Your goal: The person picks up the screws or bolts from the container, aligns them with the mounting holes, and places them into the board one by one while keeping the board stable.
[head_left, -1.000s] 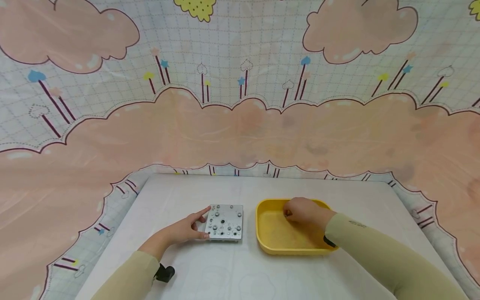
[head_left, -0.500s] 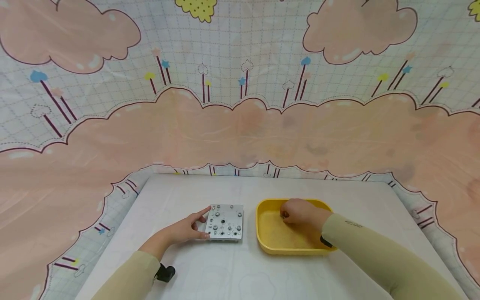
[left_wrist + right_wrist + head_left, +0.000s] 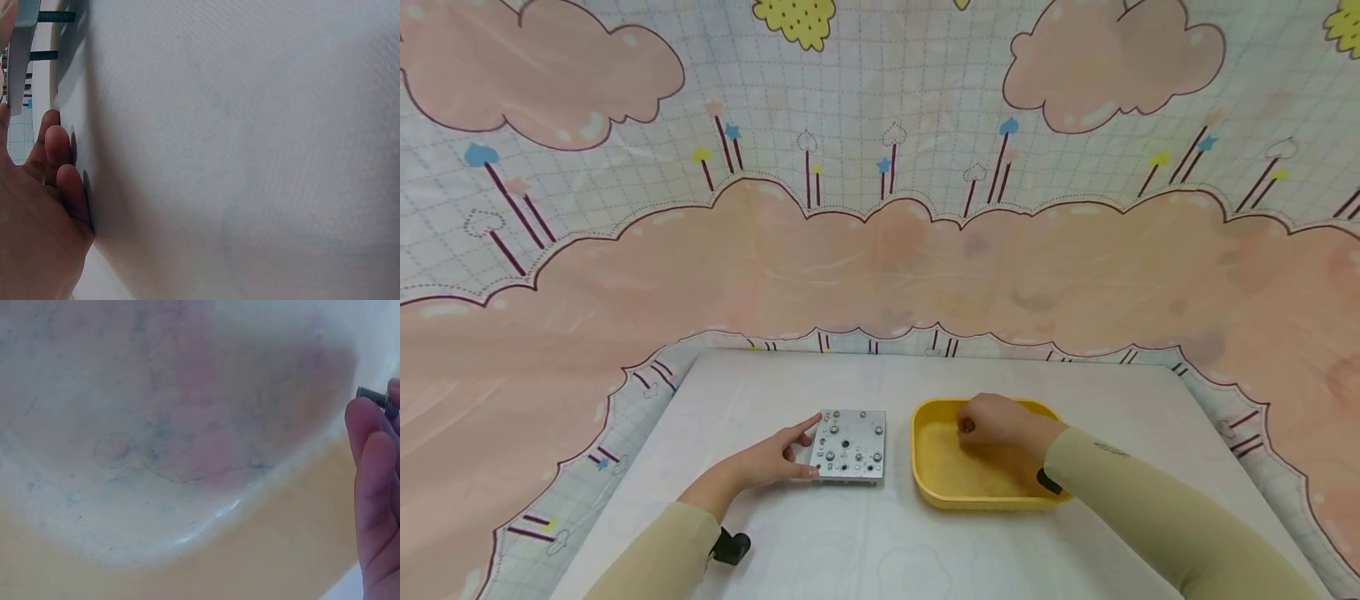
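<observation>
Metal plate [image 3: 848,446] studded with screws is lying flat on the white table [image 3: 880,550] to the left of my right hand [image 3: 992,421], and my left hand [image 3: 767,461] is touching its left edge, forefinger out straight along the far corner, thumb on the near corner. My right hand is hovering over the yellow tray [image 3: 940,492], fingers curling round a small dark screw [image 3: 377,398], its threaded shank lying crosswise between the fingertips [image 3: 369,425]. Nothing but the tray's left wall is standing between screw and plate; my right hand is nearer the screw, my left nearer the plate.
</observation>
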Available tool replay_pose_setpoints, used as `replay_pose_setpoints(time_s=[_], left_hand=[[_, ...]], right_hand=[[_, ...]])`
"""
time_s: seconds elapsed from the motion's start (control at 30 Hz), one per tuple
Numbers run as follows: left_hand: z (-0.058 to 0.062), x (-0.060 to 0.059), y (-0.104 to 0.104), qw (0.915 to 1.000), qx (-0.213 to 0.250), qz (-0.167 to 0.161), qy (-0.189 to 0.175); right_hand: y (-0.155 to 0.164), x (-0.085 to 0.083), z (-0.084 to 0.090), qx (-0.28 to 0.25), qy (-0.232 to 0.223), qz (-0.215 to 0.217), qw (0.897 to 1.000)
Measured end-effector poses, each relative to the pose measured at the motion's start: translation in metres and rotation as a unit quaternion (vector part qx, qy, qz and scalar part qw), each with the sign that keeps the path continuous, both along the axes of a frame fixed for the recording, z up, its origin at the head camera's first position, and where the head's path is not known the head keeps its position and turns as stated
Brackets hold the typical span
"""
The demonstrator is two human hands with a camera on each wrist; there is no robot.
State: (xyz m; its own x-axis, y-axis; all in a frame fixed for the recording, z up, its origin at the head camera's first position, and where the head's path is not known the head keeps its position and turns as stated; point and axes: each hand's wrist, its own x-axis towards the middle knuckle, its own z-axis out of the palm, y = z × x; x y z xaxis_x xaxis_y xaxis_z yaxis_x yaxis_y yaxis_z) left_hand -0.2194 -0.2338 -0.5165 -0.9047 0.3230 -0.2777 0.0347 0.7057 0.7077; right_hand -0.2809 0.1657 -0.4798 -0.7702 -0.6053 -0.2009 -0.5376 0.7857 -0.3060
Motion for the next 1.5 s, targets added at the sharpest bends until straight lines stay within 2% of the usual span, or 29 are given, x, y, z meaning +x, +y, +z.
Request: replay_pose_setpoints(time_s=[0.27,0.6,0.97,1.5], left_hand=[[0.0,0.0,0.001,1.0,-0.003,-0.002,-0.004],[-0.003,0.0,-0.001,1.0,-0.006,0.0,-0.007],[-0.001,0.0,-0.001,1.0,-0.005,0.001,-0.006],[-0.002,0.0,0.0,0.9999,-0.008,0.009,-0.008]], right_hand=[[-0.001,0.002,0.01,-0.067,-0.072,-0.054,0.994],[-0.008,0.005,0.024,-0.148,-0.1,-0.05,0.983],[-0.032,0.005,0.033,-0.175,-0.102,-0.045,0.978],[-0.1,0.003,0.041,-0.199,-0.148,-0.022,0.969]])
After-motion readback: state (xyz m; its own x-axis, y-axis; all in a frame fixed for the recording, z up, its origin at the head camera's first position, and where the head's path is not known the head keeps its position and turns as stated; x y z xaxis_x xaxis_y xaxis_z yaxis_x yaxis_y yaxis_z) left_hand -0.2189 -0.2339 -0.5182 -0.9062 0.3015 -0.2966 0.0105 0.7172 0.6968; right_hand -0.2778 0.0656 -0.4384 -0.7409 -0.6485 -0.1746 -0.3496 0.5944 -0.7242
